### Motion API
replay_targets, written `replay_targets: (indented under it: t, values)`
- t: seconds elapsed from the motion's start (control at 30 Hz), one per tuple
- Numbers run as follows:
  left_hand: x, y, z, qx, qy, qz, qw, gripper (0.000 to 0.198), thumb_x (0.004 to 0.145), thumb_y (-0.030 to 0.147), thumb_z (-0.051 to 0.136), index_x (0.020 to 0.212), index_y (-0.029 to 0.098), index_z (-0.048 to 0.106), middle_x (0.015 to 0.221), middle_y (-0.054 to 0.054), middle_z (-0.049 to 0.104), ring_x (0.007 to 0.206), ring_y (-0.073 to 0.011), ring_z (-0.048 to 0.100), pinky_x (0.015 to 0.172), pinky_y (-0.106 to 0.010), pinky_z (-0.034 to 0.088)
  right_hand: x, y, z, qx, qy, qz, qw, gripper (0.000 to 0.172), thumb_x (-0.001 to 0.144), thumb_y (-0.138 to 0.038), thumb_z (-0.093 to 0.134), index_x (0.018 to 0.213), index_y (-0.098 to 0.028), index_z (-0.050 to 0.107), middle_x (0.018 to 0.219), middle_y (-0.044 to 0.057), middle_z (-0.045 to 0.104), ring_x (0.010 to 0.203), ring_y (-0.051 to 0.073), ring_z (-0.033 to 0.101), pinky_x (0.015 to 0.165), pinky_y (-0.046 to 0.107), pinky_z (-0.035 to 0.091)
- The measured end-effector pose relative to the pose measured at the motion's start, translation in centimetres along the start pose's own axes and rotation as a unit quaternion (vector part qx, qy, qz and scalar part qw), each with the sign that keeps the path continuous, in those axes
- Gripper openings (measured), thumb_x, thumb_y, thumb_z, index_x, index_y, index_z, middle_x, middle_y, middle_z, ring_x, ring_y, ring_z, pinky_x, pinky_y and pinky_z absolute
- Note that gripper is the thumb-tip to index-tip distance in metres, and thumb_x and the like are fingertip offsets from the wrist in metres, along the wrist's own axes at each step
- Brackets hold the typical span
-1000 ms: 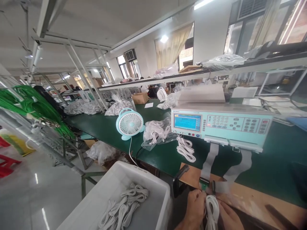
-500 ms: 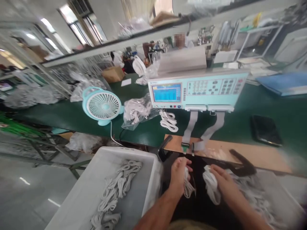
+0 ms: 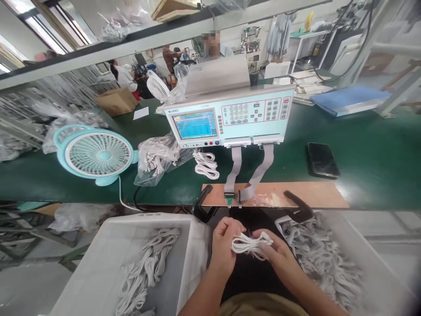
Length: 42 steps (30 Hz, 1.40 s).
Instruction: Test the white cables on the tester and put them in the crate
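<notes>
A coiled white cable is held between both hands just below the bench edge. My left hand pinches its left end, fingers closed. My right hand grips the right side of the coil, fingers wrapped under it. Above them lies a wooden board with a small green connector on grey ribbon leads from a pale blue tester. A white bin on my left holds several coiled cables. Another white bin on my right is full of them.
On the green bench stand a pale blue desk fan, a clear bag of cables, a loose cable coil and a black phone. A blue folder lies further back. People sit behind the tester.
The view has tilted down and right. My hands, apart with separate cable bundles half a second ago, have come together on one coil in front of me.
</notes>
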<state>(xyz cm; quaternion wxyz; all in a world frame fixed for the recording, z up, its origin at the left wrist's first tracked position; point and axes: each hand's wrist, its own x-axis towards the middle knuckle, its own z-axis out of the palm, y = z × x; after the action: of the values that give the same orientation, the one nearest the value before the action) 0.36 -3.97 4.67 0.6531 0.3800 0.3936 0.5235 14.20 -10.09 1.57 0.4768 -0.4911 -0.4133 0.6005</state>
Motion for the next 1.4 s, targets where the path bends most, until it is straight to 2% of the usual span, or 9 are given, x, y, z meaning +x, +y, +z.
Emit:
replay_targets:
  t: [0.1,0.2,0.37,0.5,0.63,0.73,1.0,1.23,1.4]
  values:
    - [-0.5,0.0,-1.2,0.304,-0.057,0.043,0.950,0.010,0.075,0.022,0.066,0.085,0.021,0.068,0.081,-0.002,0.060,0.081,-0.0186,0.053,0.076,-0.031,0.040,0.7,-0.1,-1.3,-0.209,0.015,-0.094,0.973,0.019,0.086,-0.030,0.055,0.103,-0.022,0.058,0.091,0.004,0.060,0.080,0.020,0.059,0.073,0.032,0.048]
    - [-0.7,-0.1,-1.4,0.405,-0.138,0.037,0.903,0.013,0.073,0.018,0.067,0.086,0.021,0.070,0.082,-0.002,0.061,0.083,-0.0185,0.053,0.076,-0.029,0.040,1.0,0.5,-2.1,-0.332,0.024,-0.179,0.926,0.037,0.078,-0.017,0.053,0.115,-0.022,0.050,0.101,0.006,0.060,0.091,0.022,0.059,0.080,0.035,0.048]
    - [-0.5,-1.0,-1.4,0.266,-0.172,-0.096,0.943,0.013,0.067,0.020,0.072,0.079,0.017,0.066,0.074,0.001,0.056,0.067,-0.0118,0.050,0.062,-0.023,0.040,1.2,0.6,-1.4,-0.379,0.010,-0.209,0.901,0.040,0.075,-0.011,0.048,0.114,-0.021,0.044,0.093,0.005,0.056,0.082,0.020,0.059,0.072,0.033,0.049]
    - [-0.5,-2.1,-1.7,0.066,-0.100,-0.191,0.974,0.028,0.064,0.032,0.076,0.072,0.017,0.055,0.062,0.004,0.052,0.056,-0.0099,0.049,0.055,-0.022,0.041,1.0,-0.7,-0.7,-0.351,-0.008,-0.213,0.912,0.032,0.080,-0.015,0.052,0.111,-0.022,0.046,0.092,0.004,0.056,0.079,0.020,0.058,0.070,0.032,0.048]
    - [-0.7,-3.3,-1.4,0.002,0.045,-0.148,0.988,0.040,0.068,0.046,0.074,0.065,0.017,0.046,0.055,0.007,0.045,0.050,-0.0068,0.041,0.052,-0.019,0.035,0.6,-1.6,0.0,-0.287,-0.072,-0.209,0.932,0.031,0.086,-0.025,0.054,0.117,-0.022,0.049,0.097,0.006,0.056,0.085,0.021,0.057,0.073,0.032,0.048]
    - [-0.5,-3.8,-1.3,-0.006,0.105,-0.112,0.988,0.044,0.070,0.050,0.071,0.063,0.018,0.042,0.052,0.008,0.039,0.049,-0.0060,0.035,0.050,-0.018,0.031,0.7,-1.6,0.5,-0.266,-0.098,-0.206,0.937,0.025,0.096,-0.025,0.039,0.115,-0.022,0.056,0.088,0.006,0.056,0.079,0.019,0.057,0.069,0.029,0.048]
    - [0.4,-3.4,-1.7,0.062,0.088,-0.110,0.988,0.045,0.069,0.047,0.073,0.058,0.018,0.040,0.052,0.008,0.036,0.050,-0.0062,0.031,0.050,-0.020,0.029,2.9,-1.7,1.0,-0.325,-0.168,-0.243,0.899,0.024,0.097,-0.025,0.041,0.100,-0.019,0.064,0.077,0.005,0.059,0.066,0.015,0.055,0.060,0.025,0.043]
    - [1.6,-3.6,-2.0,0.148,0.062,-0.055,0.985,0.037,0.073,0.045,0.067,0.059,0.018,0.047,0.050,0.007,0.041,0.048,-0.0076,0.037,0.048,-0.020,0.031,6.0,-1.5,0.9,-0.118,0.032,-0.109,0.986,0.034,0.091,-0.045,0.051,0.069,-0.019,0.051,0.063,-0.002,0.047,0.059,0.013,0.045,0.056,0.024,0.039]
    - [2.8,-3.2,-2.8,0.147,0.050,-0.100,0.983,0.024,0.069,0.037,0.068,0.066,0.016,0.057,0.051,0.004,0.052,0.044,-0.0091,0.043,0.042,-0.020,0.034,7.8,-0.5,1.0,-0.041,0.050,-0.038,0.997,0.039,0.079,-0.054,0.064,0.067,-0.017,0.058,0.059,-0.001,0.052,0.055,0.014,0.045,0.051,0.024,0.037]
